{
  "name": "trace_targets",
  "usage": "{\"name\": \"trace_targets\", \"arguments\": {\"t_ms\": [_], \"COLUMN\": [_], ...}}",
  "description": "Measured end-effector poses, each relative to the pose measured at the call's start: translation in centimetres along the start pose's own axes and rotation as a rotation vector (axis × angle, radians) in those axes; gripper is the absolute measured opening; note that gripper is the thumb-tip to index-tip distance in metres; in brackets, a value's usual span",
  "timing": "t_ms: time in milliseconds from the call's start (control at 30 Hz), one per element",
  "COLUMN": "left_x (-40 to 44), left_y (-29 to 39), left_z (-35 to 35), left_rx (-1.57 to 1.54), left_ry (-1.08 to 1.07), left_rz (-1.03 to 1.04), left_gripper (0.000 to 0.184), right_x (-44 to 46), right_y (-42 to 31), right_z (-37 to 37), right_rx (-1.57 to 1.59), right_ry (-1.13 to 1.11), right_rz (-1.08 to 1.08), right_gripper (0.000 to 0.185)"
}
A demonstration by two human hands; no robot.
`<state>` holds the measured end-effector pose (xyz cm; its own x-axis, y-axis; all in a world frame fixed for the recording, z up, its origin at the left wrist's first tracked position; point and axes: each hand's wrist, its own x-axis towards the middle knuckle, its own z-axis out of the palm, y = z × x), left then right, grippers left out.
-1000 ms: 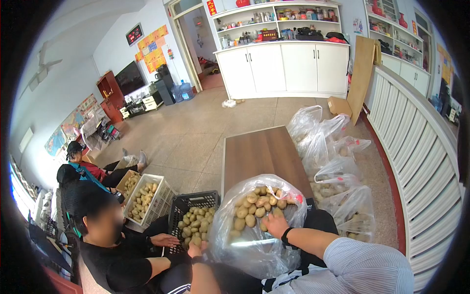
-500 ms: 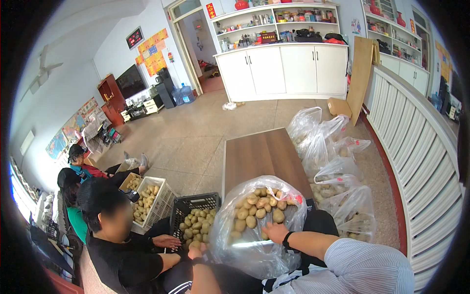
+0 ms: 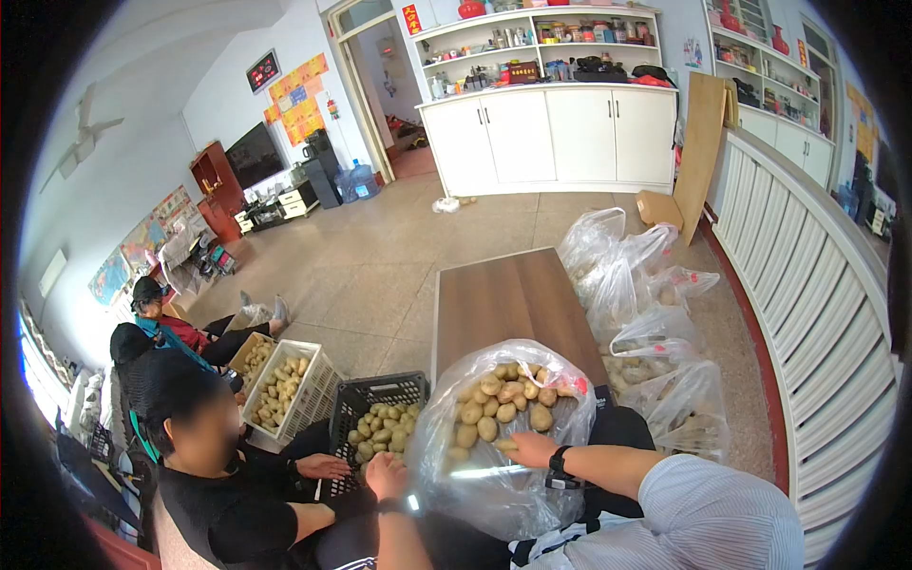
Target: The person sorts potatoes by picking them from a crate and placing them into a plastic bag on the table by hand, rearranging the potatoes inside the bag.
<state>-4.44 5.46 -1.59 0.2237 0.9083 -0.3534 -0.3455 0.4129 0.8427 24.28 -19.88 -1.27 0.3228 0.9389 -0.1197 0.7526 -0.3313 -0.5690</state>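
Note:
My right hand (image 3: 534, 449) is inside the open clear plastic bag (image 3: 442, 399), its fingers closed around a potato (image 3: 507, 444) at the lower edge of the pile. More potatoes (image 3: 489, 408) fill the back of that bag. My left hand (image 3: 385, 474) is closed and held above the near edge of the black crate (image 3: 380, 388); what it holds, if anything, is hidden. Potatoes (image 3: 384, 429) also lie in this crate. Beside it, a co-worker's hand (image 3: 323, 466) rests palm inward, close to my left hand.
A brown wooden table (image 3: 503, 299) stands behind the bag. White crates (image 3: 318, 385) of potatoes are at left, beside several seated people. Tied plastic bags (image 3: 679, 399) line the floor at right, along a white railing (image 3: 807, 285).
My left hand has risen slightly from the crate's near edge, and the potato seen at it no longer shows. My right hand has shifted slightly, its fingers now closed on a potato.

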Motion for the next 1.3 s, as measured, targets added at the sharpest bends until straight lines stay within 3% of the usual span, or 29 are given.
{"name": "trace_targets", "arguments": {"t_ms": [100,300,433,500,633,700,900,967,1033,1100,1167,1233,1300], "left_x": [-4.7,-7.8,-7.9,-6.7,-3.1,-6.5,-7.8,-6.8,-6.5,-8.0,-4.6,-1.7,-0.6], "left_y": [1.8,1.5,0.8,-0.1,-3.8,-0.6,1.1,0.2,0.2,2.0,-0.5,-2.3,-2.7], "left_z": [5.3,8.9,9.3,8.7,5.9,8.4,9.3,8.6,8.4,9.2,6.8,4.5,3.5], "left_rx": [0.104,0.374,0.489,0.567,0.603,0.496,0.571,0.503,0.435,0.364,0.318,0.272,0.203], "left_ry": [-0.038,-0.287,-0.383,-0.532,-0.764,-0.644,-0.571,-0.591,-0.611,-0.484,-0.495,-0.508,-0.39], "left_rz": [0.057,0.026,-0.079,-0.234,-0.017,-0.254,-0.244,-0.18,-0.115,-0.173,-0.08,0.013,0.035], "left_gripper": [0.015,0.03,0.039,0.04,0.04,0.039,0.036,0.034,0.032,0.036,0.038,0.042,0.05], "right_x": [1.1,2.5,2.0,1.6,1.5,1.6,1.5,2.3,2.1,1.9,1.8,1.0,0.5], "right_y": [-2.3,-7.3,-10.3,-11.4,-12.2,-12.0,-10.5,-8.7,-6.9,-4.9,-2.7,-2.0,-0.8], "right_z": [-1.1,-2.3,-3.3,-3.9,-3.9,-3.3,-3.2,-2.1,-2.3,-2.4,-1.9,-2.4,-2.9], "right_rx": [0.166,0.396,0.425,0.442,0.538,0.54,0.645,0.459,0.404,0.35,0.103,0.06,-0.181], "right_ry": [-0.051,-0.06,-0.116,-0.091,-0.045,0.012,0.017,0.19,0.225,0.259,0.364,0.425,0.436], "right_rz": [0.068,-0.045,-0.13,-0.193,-0.221,-0.214,-0.15,-0.2,-0.208,-0.216,-0.14,-0.079,-0.065], "right_gripper": [0.049,0.064,0.061,0.058,0.049,0.047,0.038,0.033,0.031,0.03,0.03,0.027,0.027]}}
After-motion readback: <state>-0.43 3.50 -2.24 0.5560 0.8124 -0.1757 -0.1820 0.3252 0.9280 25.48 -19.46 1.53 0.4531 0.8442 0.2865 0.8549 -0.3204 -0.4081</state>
